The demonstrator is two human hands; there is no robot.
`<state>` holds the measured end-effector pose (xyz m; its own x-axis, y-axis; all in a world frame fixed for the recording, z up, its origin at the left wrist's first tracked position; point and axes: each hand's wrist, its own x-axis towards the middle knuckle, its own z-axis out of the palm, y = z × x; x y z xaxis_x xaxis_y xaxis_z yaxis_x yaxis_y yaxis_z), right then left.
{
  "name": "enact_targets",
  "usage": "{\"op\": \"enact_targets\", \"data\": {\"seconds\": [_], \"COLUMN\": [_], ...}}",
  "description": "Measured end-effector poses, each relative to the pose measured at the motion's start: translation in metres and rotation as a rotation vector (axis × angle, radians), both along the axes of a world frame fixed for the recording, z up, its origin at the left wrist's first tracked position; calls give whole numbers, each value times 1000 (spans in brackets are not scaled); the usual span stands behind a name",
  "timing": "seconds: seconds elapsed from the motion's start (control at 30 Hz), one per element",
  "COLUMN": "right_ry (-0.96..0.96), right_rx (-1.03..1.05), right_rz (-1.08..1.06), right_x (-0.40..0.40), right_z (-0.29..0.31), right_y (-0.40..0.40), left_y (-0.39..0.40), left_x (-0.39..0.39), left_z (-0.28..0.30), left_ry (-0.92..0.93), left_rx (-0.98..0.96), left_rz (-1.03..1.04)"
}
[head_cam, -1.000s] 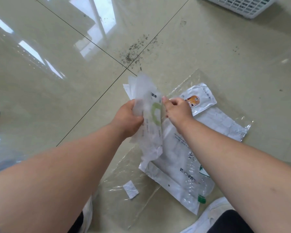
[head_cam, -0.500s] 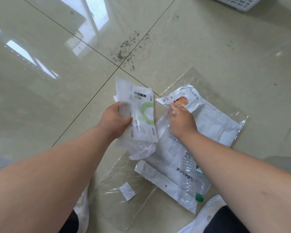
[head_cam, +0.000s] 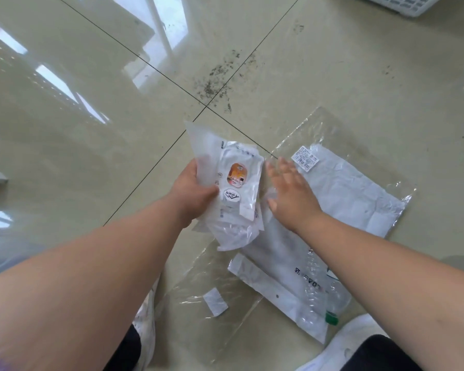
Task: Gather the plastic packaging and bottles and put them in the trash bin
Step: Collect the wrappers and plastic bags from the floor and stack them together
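head view | left hand (head_cam: 192,187) clamped on stack of white plastic pouches, orange label on top (head_cam: 235,183) | right hand (head_cam: 289,190) flat, fingers spread, nothing gripped, over large clear plastic bag (head_cam: 359,188) at 3 o'clock | crushed clear bottle, green cap (head_cam: 323,298) at 5 o'clock on glossy beige tiled floor (head_cam: 91,129)

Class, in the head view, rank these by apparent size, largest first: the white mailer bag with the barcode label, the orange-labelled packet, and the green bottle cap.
1. White mailer bag
2. Orange-labelled packet, held in the left hand, nearer the camera, yet clearly smaller
3. Green bottle cap
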<state>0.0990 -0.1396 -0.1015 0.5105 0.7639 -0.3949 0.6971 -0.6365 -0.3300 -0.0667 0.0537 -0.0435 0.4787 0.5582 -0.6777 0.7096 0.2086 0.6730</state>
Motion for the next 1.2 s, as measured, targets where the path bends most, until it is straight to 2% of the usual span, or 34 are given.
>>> {"op": "enact_targets", "data": {"seconds": [0.1,0.2,0.3,0.4,0.67,0.77,0.83,0.93,1.07,1.13,1.2], "right_ry": [7,50,9,-15,87,141,248,367,445,442,425], "right_rx": [-194,-219,-147,-100,265,352,377,240,145,141,145], "right_rz": [-134,-172,-226,-352,-846,-748,-481,-92,-75,-89,-113], "right_x": [24,35,39,39,17,3,-12,-42,-78,-89,-99], "right_z": [-10,-16,-10,4,42,56,63,64,60,60,61], "right_y": [-11,-14,-15,-10,7,10,10,6,-6,-9,-11], "left_y": [2,3,4,4,4,4,0,-11,-22,-25,-27], "left_x": [1,3,5,6,-7,-9,-7,-4,-17,-27,-37], "left_z": [1,0,-4,-8,-14,-11,-7,8,19,20,20], "left_ry": [15,15,-7,-33,13,-15,-20,-25,-48,-26,35], "left_rx": [110,243,279,221,71,33,-22,-128,-289,-337,-219], "left_rz": [-56,-70,-61,-49,98,90,89,140,184,119,-5]}}
